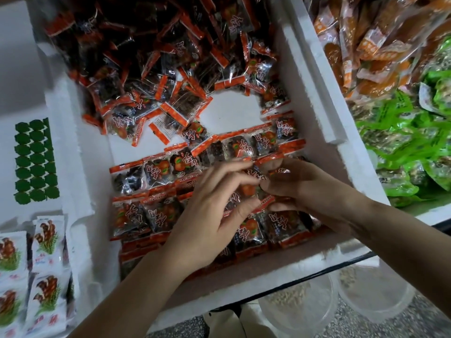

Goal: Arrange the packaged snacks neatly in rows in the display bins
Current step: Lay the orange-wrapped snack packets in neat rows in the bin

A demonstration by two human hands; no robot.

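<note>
Left hand [214, 206] and right hand [302, 189] both pinch one packet [256, 178] by its edges above the rows [151, 213] in the bin [302, 89], likely to square it with neighbouring packets. The loose pile [146, 50] lies behind.

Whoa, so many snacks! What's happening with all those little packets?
A person is lining up small red-and-black snack packets into rows in a white foam bin. The left hand and the right hand both pinch one packet over the rows nearest them, fitting it into place. Several neat rows fill the near part. A loose heap waits at the far end, with bare bin floor between.
</note>
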